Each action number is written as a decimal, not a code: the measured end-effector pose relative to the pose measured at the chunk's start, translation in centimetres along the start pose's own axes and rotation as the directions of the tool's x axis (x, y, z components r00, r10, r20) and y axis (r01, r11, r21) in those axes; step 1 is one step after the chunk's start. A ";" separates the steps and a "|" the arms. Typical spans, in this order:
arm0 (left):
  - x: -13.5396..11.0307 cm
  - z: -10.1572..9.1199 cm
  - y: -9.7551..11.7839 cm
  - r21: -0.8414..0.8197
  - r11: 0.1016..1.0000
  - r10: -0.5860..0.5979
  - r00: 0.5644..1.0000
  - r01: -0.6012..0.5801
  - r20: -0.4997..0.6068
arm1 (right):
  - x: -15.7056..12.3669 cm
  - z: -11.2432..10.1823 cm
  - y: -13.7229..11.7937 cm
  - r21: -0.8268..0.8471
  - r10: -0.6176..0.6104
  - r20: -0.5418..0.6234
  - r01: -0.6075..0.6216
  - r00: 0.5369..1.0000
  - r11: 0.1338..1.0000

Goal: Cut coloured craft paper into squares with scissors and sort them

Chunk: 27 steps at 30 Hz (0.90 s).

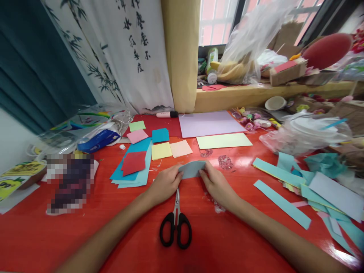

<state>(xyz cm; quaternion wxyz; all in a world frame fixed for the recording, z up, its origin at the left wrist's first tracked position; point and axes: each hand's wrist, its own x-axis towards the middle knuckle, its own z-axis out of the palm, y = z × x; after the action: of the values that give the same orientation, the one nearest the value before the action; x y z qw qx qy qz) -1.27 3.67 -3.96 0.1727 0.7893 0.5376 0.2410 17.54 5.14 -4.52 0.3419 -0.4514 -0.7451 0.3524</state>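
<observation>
Both my hands rest on the red table (244, 242) and pinch a small light-blue piece of paper (192, 168) between them. My left hand (165, 184) grips its left end with closed fingers. On the paper's right end, my right hand (217, 184) holds with thumb and fingers pressed together. Black-handled scissors (175, 223) lie shut on the table just below my hands, blades pointing up toward the paper.
Coloured paper squares (160, 150) and a blue sheet stack (133, 167) lie left of centre. A lilac sheet (209, 123) and a pale green sheet (223, 140) lie behind. Teal strips (281, 203) and scraps crowd the right. Plastic bags (307, 132) and clutter fill the back.
</observation>
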 end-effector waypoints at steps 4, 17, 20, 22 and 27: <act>0.1 -0.1 -0.1 -0.009 1.000 -0.001 1.000 0.001 -0.002 | 0.1 -0.1 0.3 -0.029 -0.034 0.014 0.035 0.999 0.999; 0.4 -1.4 0.7 -0.017 1.000 0.009 0.995 -0.007 0.098 | 1.2 -1.2 1.3 0.271 0.164 -0.048 -0.145 0.985 0.952; 1.1 -5.1 -1.5 0.056 0.997 0.044 0.999 -0.044 -0.001 | 1.5 -1.6 1.7 0.235 0.157 -0.040 -0.143 0.987 0.961; 1.2 -8.0 -4.3 0.175 0.983 -0.033 0.992 0.054 -0.120 | 1.6 -1.9 1.7 0.154 0.155 -0.017 -0.150 0.988 0.977; -0.2 -12.1 -11.6 0.414 0.850 -0.388 0.919 0.327 0.071 | 1.6 -2.3 1.2 -0.423 0.129 -0.003 -0.118 0.992 0.898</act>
<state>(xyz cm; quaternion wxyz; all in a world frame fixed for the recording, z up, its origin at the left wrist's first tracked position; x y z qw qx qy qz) -17.01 7.85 -0.22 0.0931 0.7094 0.6979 0.0306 19.39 7.52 -4.07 0.2038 -0.5565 -0.7778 0.2094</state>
